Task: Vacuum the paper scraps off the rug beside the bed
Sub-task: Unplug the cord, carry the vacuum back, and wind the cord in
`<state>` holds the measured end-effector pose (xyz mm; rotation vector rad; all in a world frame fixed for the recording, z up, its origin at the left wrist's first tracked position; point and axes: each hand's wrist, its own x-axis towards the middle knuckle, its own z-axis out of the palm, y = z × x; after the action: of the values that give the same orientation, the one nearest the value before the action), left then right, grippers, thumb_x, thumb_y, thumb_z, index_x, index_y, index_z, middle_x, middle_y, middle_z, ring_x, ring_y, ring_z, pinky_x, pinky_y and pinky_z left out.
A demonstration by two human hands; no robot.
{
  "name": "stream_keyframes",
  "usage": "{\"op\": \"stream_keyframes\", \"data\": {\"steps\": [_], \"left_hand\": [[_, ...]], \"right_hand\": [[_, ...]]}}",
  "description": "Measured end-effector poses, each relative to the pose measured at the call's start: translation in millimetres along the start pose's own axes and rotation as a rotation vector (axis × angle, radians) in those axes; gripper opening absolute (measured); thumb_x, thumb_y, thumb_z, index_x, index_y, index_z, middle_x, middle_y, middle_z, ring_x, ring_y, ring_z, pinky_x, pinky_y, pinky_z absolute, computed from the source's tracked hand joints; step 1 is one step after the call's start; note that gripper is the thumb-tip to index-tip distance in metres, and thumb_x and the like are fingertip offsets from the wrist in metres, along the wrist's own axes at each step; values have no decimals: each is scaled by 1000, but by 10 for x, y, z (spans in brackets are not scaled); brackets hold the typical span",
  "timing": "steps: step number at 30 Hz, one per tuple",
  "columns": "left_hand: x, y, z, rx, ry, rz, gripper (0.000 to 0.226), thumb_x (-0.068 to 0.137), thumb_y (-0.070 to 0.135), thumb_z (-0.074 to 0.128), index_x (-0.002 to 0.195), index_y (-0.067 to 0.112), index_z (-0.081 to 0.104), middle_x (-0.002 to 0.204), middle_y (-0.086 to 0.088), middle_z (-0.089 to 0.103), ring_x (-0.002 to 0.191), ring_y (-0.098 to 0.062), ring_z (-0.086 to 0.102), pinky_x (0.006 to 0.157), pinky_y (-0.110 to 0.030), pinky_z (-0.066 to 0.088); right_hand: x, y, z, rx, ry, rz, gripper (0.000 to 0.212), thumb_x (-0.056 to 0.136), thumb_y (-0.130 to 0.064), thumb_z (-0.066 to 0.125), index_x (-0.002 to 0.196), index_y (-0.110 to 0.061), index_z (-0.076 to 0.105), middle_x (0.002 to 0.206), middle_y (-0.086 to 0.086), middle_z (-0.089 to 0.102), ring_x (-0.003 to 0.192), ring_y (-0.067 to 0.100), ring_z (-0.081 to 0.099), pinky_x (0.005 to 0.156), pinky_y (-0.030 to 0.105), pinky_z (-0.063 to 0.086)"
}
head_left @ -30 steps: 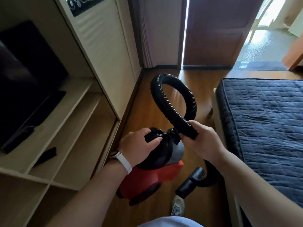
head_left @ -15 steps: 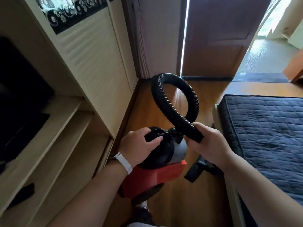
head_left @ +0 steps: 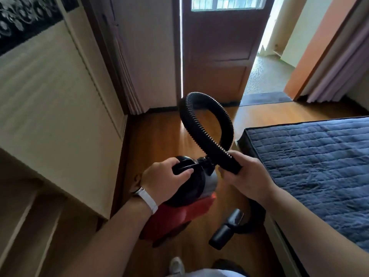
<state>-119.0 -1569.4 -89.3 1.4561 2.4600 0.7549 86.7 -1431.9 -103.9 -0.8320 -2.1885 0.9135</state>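
Vacuum (head_left: pixel 199 210) (red body, black top): left hand (head_left: pixel 165 181) fingers curled round its handle (head_left: pixel 182 167), right hand (head_left: pixel 248 177) fingers curled round the looped hose (head_left: pixel 199 126), nozzle (head_left: pixel 225 231) hanging low beside the bed (head_left: pixel 311 160).

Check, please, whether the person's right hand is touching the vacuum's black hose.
Touching. The head view shows the right hand with its fingers and thumb curled round the hose near its lower end, with no gap visible.

- Both forearms are bare to the frame's edge; the left hand (head_left: pixel 165 180) and right hand (head_left: pixel 249 176) are bare too.
- On the left wrist is a watch (head_left: pixel 138 189) with a silvery case and a white strap (head_left: pixel 148 201).
- A pale shoe (head_left: pixel 176 265) shows at the bottom edge.
- Beside it is a strip of white garment (head_left: pixel 207 273) — too little shows to name it.
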Motion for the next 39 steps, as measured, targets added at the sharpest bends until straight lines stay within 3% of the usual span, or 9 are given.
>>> {"op": "stream_keyframes", "data": {"steps": [5,10,14,18,24,30,35,39], "left_hand": [[635,-114,-71,116,-11,73,41,82,65,57,101,31,67,82,9,71,79,-13,68,68,-29,54],[1350,-153,20,144,-33,67,41,81,67,56,102,34,67,84,8,72,83,-16,68,69,-28,52],[1911,-111,226,138,-65,58,41,81,69,54,98,34,66,79,11,70,78,-13,67,68,-27,52],[2540,4,448,114,-110,41,42,82,70,51,92,32,65,70,13,66,69,-7,64,65,-30,54],[3650,378,716,137,-110,49,41,82,69,52,98,33,65,74,13,67,71,-7,64,63,-24,52],[4664,708,800,104,-63,40,40,81,67,57,99,33,66,81,10,70,82,-16,66,63,-25,38],[5501,782,905,89,-67,66,41,81,68,56,102,33,66,82,10,69,84,-16,66,64,-26,38],[6178,718,1096,55,-103,86,43,80,69,54,102,34,67,81,11,69,80,-13,65,62,-26,38]], "right_hand": [[448,106,120,37,101,44,30,72,-38,70,99,-25,69,74,-4,66,66,23,62,63,46,53],[969,325,209,74,106,79,28,74,-27,75,101,-30,67,74,-9,64,65,13,58,62,32,49],[1519,675,262,100,112,102,29,74,-36,73,101,-31,65,79,-8,67,73,18,64,68,42,52],[2158,1045,221,92,121,94,27,73,-36,73,98,-27,68,80,-8,69,75,18,65,70,43,53],[3184,1671,-120,136,104,94,22,78,-36,72,97,-29,65,84,-6,69,77,22,66,69,48,53],[4131,1833,-472,70,173,45,22,76,-38,69,95,-26,66,79,-8,68,73,18,65,66,43,54],[4829,2044,-604,-12,208,18,19,77,-27,75,94,-20,69,74,-15,63,66,7,59,61,24,49],[5360,2312,-578,-33,195,65,14,79,-21,75,90,-19,67,72,-10,63,66,11,59,58,25,47]]}}
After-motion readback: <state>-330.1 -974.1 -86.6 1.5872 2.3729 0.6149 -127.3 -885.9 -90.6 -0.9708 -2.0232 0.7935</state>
